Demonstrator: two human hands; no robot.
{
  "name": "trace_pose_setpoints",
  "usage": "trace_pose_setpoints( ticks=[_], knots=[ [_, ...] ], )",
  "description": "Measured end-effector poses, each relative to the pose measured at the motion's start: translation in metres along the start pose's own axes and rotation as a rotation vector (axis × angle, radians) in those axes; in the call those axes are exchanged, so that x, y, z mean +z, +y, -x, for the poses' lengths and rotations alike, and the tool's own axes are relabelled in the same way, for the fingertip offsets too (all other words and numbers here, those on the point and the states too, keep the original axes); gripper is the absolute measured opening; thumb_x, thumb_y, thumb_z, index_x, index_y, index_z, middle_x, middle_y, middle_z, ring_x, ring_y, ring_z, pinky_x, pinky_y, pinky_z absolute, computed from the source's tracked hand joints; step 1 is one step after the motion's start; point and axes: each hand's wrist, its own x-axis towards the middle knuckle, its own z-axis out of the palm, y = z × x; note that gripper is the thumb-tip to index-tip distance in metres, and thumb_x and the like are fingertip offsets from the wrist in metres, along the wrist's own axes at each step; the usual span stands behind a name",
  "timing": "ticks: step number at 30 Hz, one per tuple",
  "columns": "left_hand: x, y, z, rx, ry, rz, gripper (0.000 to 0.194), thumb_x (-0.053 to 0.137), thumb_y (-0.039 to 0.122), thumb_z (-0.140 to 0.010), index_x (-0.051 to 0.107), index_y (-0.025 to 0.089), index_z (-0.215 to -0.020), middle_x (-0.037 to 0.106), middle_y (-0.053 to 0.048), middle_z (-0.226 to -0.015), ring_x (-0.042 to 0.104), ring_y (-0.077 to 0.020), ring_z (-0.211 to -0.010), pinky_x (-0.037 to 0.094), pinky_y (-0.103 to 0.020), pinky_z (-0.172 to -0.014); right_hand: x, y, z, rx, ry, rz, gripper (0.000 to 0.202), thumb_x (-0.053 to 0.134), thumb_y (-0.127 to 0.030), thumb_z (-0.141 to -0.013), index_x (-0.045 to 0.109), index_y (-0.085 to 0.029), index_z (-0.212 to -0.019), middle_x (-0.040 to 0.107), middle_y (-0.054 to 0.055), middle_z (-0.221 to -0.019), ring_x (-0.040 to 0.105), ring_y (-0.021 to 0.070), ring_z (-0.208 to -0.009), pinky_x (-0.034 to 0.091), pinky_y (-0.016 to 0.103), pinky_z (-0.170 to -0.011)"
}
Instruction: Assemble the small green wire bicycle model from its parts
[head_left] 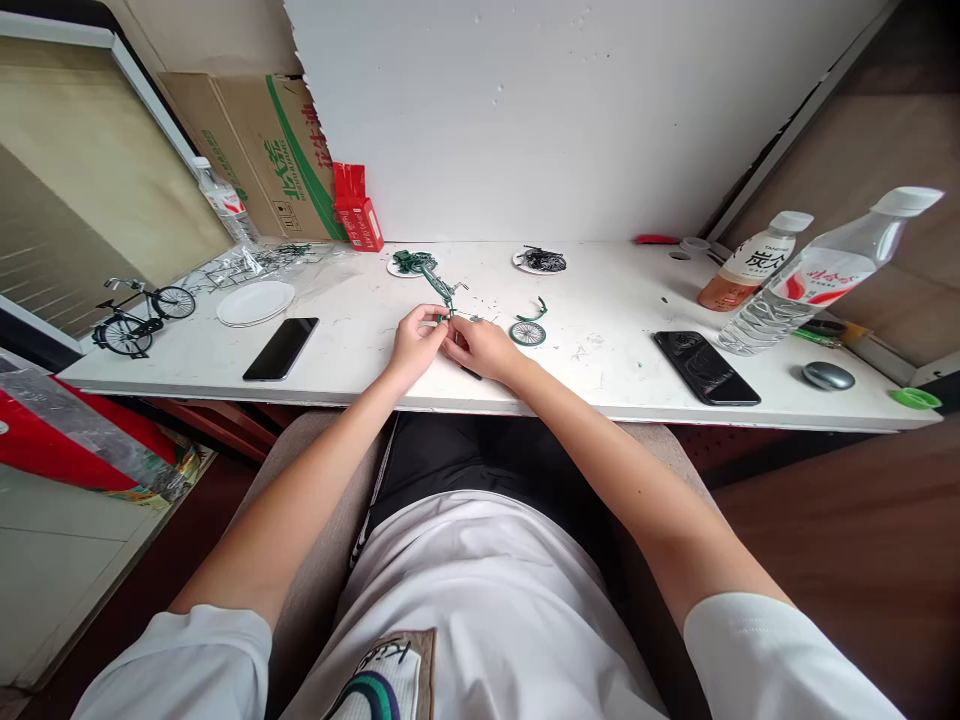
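Observation:
Near the middle of the table's front edge, both hands meet on a green model bicycle frame, which tilts up and away from the fingertips. My left hand pinches its near end. My right hand has its fingers closed at the same spot; the exact part between them is hidden. A dark thin stick-like piece shows under the right hand. Just right of the hands lies a green spoked wheel with a curved green mudguard. Behind are plates of green parts and black parts.
At left stand a finished black model bicycle, stacked white plates and a phone. Another phone, bottles, a mouse and a green lid occupy the right. A red box and carton stand behind.

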Motion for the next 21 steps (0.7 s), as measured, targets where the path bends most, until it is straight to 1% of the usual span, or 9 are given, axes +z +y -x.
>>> trace_pose_setpoints(
  ticks=[4, 11, 18, 21],
  knots=[
    [-0.0001, 0.0004, 0.0004, -0.001, -0.002, 0.001, 0.021, 0.069, 0.020, -0.089, 0.072, 0.018, -0.110, 0.075, -0.010, -0.117, 0.074, -0.0165, -0.087, 0.059, -0.028, -0.080, -0.0004, -0.0004, 0.0001, -0.003, 0.005, -0.001, 0.029, 0.051, -0.041, -0.111, 0.067, -0.017, -0.117, 0.081, 0.010, -0.099, 0.069, 0.0227, -0.078, 0.038, 0.030, -0.069],
    [0.0002, -0.0021, -0.0002, -0.004, 0.001, 0.016, 0.022, 0.070, 0.020, -0.088, 0.072, 0.018, -0.110, 0.075, -0.010, -0.117, 0.074, -0.0163, -0.086, 0.059, -0.028, -0.079, -0.0003, -0.0003, 0.0000, -0.001, 0.000, -0.004, 0.028, 0.052, -0.040, -0.111, 0.066, -0.017, -0.119, 0.081, 0.010, -0.101, 0.070, 0.0228, -0.079, 0.039, 0.030, -0.070],
    [0.0014, 0.0018, -0.0003, -0.018, 0.003, 0.009, 0.021, 0.069, 0.019, -0.087, 0.071, 0.018, -0.108, 0.076, -0.010, -0.116, 0.074, -0.0168, -0.085, 0.059, -0.028, -0.077, -0.0021, -0.0020, 0.0009, 0.009, -0.009, 0.005, 0.026, 0.052, -0.039, -0.110, 0.066, -0.018, -0.111, 0.078, 0.009, -0.092, 0.069, 0.0228, -0.078, 0.038, 0.030, -0.069],
    [0.0014, 0.0032, 0.0000, -0.016, -0.004, 0.002, 0.022, 0.070, 0.020, -0.088, 0.071, 0.018, -0.109, 0.076, -0.010, -0.118, 0.074, -0.0167, -0.086, 0.060, -0.028, -0.078, -0.0033, -0.0036, 0.0014, 0.015, -0.010, 0.007, 0.026, 0.052, -0.039, -0.110, 0.067, -0.018, -0.111, 0.078, 0.009, -0.093, 0.069, 0.0226, -0.078, 0.038, 0.030, -0.069]
  ],
)
